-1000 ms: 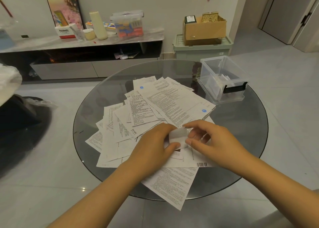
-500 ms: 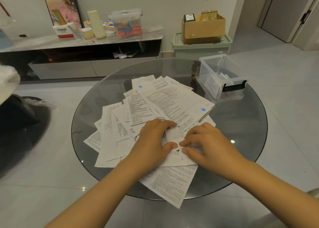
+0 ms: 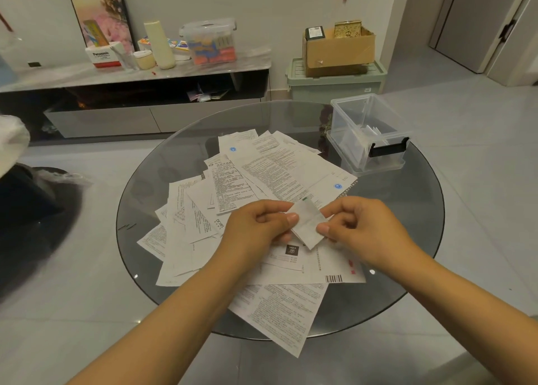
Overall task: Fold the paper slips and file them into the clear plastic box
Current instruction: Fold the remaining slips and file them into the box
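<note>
Folded slip (image 3: 307, 226) between both hands' grip, above papers (image 3: 262, 177)

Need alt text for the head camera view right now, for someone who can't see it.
Both hands, left hand and right hand, pinch a small folded slip above a spread of printed papers on a round glass table. A clear plastic box, open and holding a few slips, stands at the table's far right.

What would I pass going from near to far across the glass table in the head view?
Barcode slip → folded slip, pinched by left hand and right hand → spread papers → clear box.
</note>
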`<state>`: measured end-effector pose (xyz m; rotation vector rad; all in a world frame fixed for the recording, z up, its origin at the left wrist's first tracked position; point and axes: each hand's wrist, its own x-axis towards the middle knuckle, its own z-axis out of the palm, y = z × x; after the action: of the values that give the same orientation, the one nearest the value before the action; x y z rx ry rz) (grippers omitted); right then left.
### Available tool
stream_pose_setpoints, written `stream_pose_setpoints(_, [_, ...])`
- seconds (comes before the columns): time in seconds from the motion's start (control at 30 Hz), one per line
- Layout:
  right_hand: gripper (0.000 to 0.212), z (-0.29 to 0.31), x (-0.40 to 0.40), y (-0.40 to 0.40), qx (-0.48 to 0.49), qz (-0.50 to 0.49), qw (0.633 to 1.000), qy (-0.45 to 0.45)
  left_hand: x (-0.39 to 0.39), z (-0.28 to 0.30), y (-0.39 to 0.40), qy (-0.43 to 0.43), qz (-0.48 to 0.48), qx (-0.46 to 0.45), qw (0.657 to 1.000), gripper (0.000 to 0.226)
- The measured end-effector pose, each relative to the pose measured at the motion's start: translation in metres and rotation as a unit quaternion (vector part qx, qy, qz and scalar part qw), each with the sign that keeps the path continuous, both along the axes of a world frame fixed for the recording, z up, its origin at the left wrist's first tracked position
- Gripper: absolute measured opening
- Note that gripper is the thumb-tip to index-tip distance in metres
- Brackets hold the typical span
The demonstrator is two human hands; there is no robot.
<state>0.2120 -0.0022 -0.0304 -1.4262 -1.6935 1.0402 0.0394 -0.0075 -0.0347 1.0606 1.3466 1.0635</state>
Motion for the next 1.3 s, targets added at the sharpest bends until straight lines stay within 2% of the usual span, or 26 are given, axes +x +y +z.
stream_pose_setpoints(0.13, [0.019, 0.003, 0.006, 0.002, 0.002, -0.001, 1.000, -0.012, 0.009, 0.000, 0.002, -0.009, 0.043, -0.003, 0.999, 0.012])
stream_pose_setpoints(0.23, [0.017, 0.003, 0.010, 0.005, 0.001, 0.002, 1.000, -0.030, 0.013, 0.000, 0.004, 0.015, 0.041, 0.029, 0.999, 0.013])
stream_pose_setpoints(0.3, [0.014, 0.001, 0.018, 0.010, 0.009, -0.015, 0.998, -0.063, 0.015, 0.000, 0.005, 0.052, 0.023, 0.068, 0.996, 0.016])
stream_pose_setpoints(0.4, [0.015, -0.001, 0.038, 0.022, 0.045, -0.095, 0.986, -0.126, 0.017, -0.003, 0.007, 0.169, -0.004, 0.128, 0.977, 0.020])
stream_pose_setpoints(0.5, [0.031, -0.002, 0.061, 0.033, 0.064, -0.150, 0.963, -0.216, 0.019, -0.008, 0.006, 0.281, -0.012, 0.179, 0.943, 0.016])
stream_pose_setpoints(0.57, [0.035, -0.007, 0.068, 0.040, 0.079, -0.161, 0.938, -0.297, 0.017, -0.014, 0.006, 0.380, -0.031, 0.229, 0.896, 0.021])
stream_pose_setpoints(0.63, [0.033, -0.012, 0.071, 0.044, 0.078, -0.168, 0.917, -0.353, 0.016, -0.020, 0.009, 0.480, -0.063, 0.250, 0.838, 0.035])
stream_pose_setpoints(0.73, [0.029, -0.017, 0.074, 0.046, 0.077, -0.161, 0.888, -0.423, 0.017, -0.027, 0.014, 0.553, -0.092, 0.214, 0.800, 0.057])
stream_pose_setpoints(0.83, [0.032, -0.021, 0.075, 0.046, 0.094, -0.142, 0.868, -0.467, 0.018, -0.025, 0.018, 0.561, -0.087, 0.227, 0.792, 0.054])
stream_pose_setpoints(0.97, [0.038, -0.021, 0.074, 0.042, 0.108, -0.121, 0.864, -0.478, 0.019, -0.022, 0.022, 0.562, -0.072, 0.281, 0.774, 0.026])
stream_pose_setpoints(1.03, [0.037, -0.019, 0.073, 0.039, 0.131, -0.124, 0.872, -0.456, 0.018, -0.024, 0.024, 0.557, -0.063, 0.300, 0.772, 0.021])
stream_pose_setpoints(1.17, [0.034, -0.014, 0.065, 0.034, 0.189, -0.119, 0.894, -0.389, 0.018, -0.020, 0.022, 0.540, -0.055, 0.290, 0.788, 0.016])
stream_pose_setpoints(1.3, [0.038, -0.014, 0.055, 0.030, 0.206, -0.091, 0.906, -0.359, 0.017, -0.018, 0.022, 0.532, -0.053, 0.290, 0.794, 0.014])
